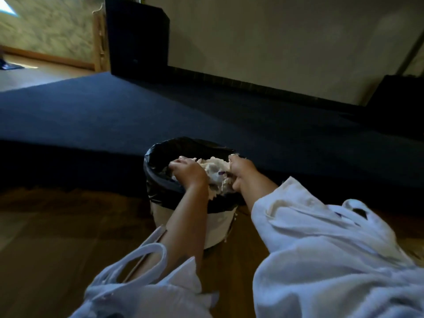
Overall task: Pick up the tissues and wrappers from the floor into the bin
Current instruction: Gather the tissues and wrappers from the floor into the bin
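A small white bin (218, 226) lined with a black bag stands on the wooden floor at the edge of a dark blue carpet. A heap of white crumpled tissues and wrappers (215, 171) fills its mouth. My left hand (188, 172) grips the left side of the heap, fingers curled over it. My right hand (241, 172) grips the right side, pressing against the paper. Both hands sit over the bin's opening, with white sleeves pulled back on the forearms.
Dark blue carpet (114, 115) spreads behind the bin to a pale wall (275, 42). A dark cabinet (137, 35) stands at the back left, another dark block (399, 99) at the right. Wooden floor (57, 237) lies to the bin's left.
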Motion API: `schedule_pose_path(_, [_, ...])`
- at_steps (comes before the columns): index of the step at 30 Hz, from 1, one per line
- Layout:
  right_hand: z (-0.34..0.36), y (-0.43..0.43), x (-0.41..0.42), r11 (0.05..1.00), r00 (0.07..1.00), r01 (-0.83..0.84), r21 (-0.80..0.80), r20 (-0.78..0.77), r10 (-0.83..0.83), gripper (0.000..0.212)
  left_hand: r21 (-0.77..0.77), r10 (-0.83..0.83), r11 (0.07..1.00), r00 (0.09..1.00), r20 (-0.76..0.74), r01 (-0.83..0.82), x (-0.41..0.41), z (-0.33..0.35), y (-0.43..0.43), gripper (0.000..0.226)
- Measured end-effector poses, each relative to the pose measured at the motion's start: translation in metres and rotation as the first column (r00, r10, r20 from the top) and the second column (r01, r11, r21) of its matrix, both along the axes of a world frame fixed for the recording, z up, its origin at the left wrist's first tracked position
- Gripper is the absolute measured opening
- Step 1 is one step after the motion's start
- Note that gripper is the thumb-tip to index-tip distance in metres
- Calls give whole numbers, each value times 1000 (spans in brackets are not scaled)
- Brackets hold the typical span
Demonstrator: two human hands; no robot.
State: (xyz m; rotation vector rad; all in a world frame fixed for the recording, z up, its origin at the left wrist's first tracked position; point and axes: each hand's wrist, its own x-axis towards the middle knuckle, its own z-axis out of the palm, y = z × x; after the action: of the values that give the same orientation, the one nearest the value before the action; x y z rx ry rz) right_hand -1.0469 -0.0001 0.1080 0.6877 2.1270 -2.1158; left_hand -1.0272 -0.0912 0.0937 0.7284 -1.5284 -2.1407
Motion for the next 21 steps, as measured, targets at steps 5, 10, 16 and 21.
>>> schedule_pose_path(5, [-2,-11,-20,995,999,19,-98,-24,-21,36,76,-65,995,997,28,63,-7,-5,-2,22])
schedule_pose_path(10, [-4,-2,-29,996,999,25,-85,-38,-28,56,-32,-205,977,974,99,209,-6,-6,-3,42])
schedule_pose_path(16, [-4,11,-5,983,982,13,182,-188,22,50,-335,-340,837,891,299,432,0,12,-3,40])
schedule_pose_path(21, [-14,18,30,977,915,160,139,-391,-94,29,-618,-255,613,864,434,492,19,26,12,46])
